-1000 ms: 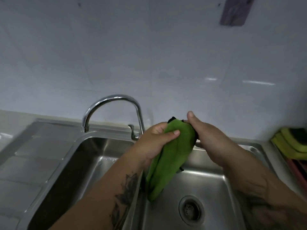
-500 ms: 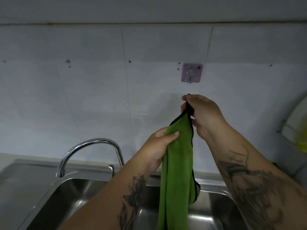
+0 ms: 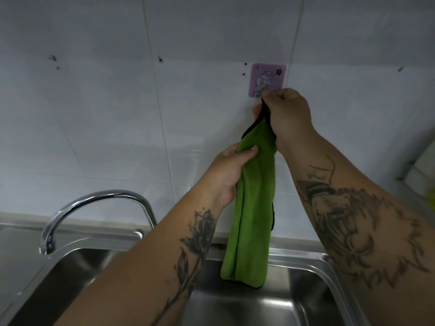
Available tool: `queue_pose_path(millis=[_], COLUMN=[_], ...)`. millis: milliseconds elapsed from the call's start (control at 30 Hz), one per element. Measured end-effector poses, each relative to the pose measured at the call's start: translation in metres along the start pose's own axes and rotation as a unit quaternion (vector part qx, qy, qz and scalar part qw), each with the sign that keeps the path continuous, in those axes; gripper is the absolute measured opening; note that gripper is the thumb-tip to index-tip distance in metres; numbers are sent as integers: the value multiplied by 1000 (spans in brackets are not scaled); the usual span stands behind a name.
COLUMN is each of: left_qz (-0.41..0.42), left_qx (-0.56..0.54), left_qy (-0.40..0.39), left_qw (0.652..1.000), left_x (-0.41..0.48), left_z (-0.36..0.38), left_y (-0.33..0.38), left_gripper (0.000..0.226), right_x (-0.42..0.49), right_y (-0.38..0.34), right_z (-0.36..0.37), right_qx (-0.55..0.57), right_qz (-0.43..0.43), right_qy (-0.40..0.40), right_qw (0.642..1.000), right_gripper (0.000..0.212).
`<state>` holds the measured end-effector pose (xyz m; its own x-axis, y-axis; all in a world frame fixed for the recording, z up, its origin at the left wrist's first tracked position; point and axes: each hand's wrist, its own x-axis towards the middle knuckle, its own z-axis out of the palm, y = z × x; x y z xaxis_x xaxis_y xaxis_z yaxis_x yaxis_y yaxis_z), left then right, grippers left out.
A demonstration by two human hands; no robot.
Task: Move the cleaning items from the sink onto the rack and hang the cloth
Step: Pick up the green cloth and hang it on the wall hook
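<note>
Against the white tiled wall (image 3: 106,128), just under the purple adhesive hook (image 3: 268,80), the green cloth (image 3: 253,208) is held up lengthwise, its lower end dangling over the back of the steel sink (image 3: 313,262). The cloth's dark-edged top corner is pinched between the fingers (image 3: 270,100) of the right hand (image 3: 288,116), which is clenched and touching the bottom of the hook plate; whether a hanging loop is held there cannot be told. The left hand (image 3: 229,172) is wrapped around the cloth's upper part, thumb across the front, gathering the fabric into a narrow column.

For a clean hang, the pinched corner would best be raised a little and guided over the small metal prong, with the bulk supported from below so that no weight drags on the sticker. Release should probably be made by the right hand first, once the prong is seen to carry the cloth. The faucet (image 3: 94,205) stands well to the left, clear of the work.
</note>
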<state>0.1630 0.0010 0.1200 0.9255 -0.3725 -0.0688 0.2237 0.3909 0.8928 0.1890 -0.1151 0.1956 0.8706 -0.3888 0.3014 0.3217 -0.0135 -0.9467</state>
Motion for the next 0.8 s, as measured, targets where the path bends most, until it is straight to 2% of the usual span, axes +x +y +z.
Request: queue_pose_path(millis=[167, 333, 433, 500, 567, 733, 800], left_qz=[3, 5, 0, -1, -5, -54, -71], left_qx=[-1, 50, 79, 95, 124, 152, 162], left_qy=[3, 27, 15, 7, 3, 20, 19], left_qw=[1000, 998, 997, 995, 992, 987, 984], left_x=[9, 15, 16, 17, 16, 3, -3], left_z=[-2, -10, -26, -40, -56, -105, -122], left_y=[-3, -16, -30, -37, -43, -58, -63], left_gripper=[33, 12, 9, 13, 16, 44, 47], right_x=[6, -8, -31, -48, -62, -83, -92], right_y=[-4, 27, 66, 90, 110, 161, 174], right_z=[1, -6, -22, -36, -52, -111, -138], right_qx=[-5, -63, -91, -51, -34, -115, -157], right_qz=[-10, -2, 49, 84, 105, 152, 169], right_qy=[-20, -10, -71, -110, -115, -93, -66], right_qw=[1000, 998, 992, 989, 987, 977, 971], right_gripper=[13, 17, 20, 17, 13, 11, 4])
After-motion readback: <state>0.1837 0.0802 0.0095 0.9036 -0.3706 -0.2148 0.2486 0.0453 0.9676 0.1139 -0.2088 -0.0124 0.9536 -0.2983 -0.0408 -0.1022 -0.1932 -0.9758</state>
